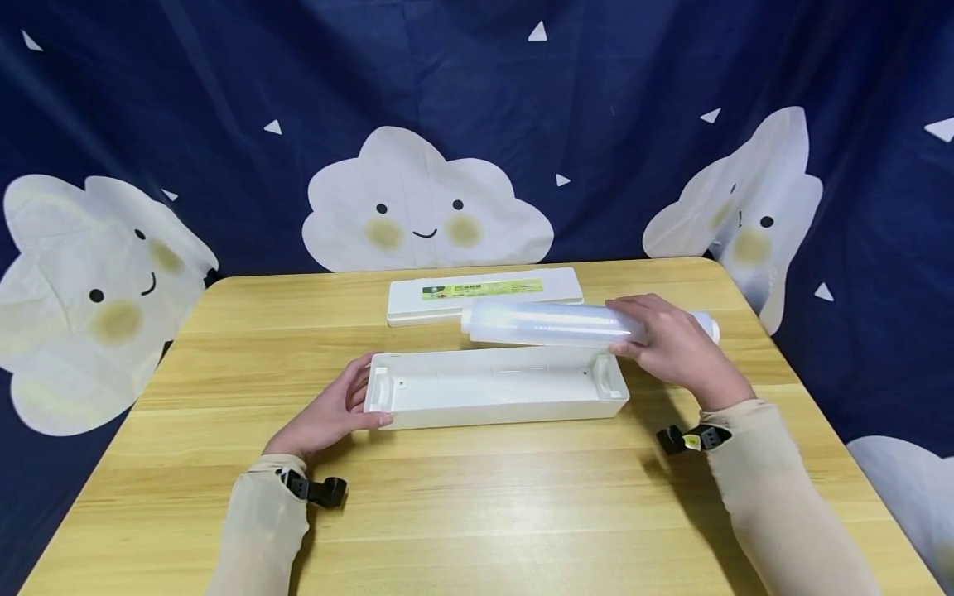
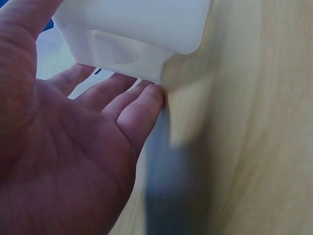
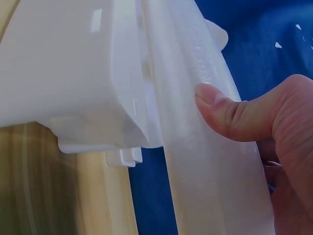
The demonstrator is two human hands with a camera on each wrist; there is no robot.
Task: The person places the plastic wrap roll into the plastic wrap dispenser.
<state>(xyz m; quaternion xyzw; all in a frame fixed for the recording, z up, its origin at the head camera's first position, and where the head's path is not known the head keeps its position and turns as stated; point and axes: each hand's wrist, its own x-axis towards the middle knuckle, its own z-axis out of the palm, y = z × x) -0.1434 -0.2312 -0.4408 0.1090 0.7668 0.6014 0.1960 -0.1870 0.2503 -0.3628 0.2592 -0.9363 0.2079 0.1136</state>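
Note:
A long white plastic box [image 1: 492, 414], open at the top, sits on the table with a holder at each inner end. My left hand [image 1: 346, 406] grips its left end, thumb at the front corner and fingers round the end and back. In the left wrist view those fingers [image 2: 139, 110] are at the box's end wall. My right hand [image 1: 667, 343] holds a roll of cling film [image 1: 544, 323] near its right end, above the box's back edge. The thumb lies across the film in the right wrist view, while the other fingers are mostly hidden behind the roll [image 3: 195, 161].
Behind the roll lies a long white lid [image 1: 555, 285] with a yellow-green label, partly overlapped by the roll. The wooden table [image 1: 477, 513] reaches back to a dark blue curtain [image 1: 246, 50] printed with smiling clouds.

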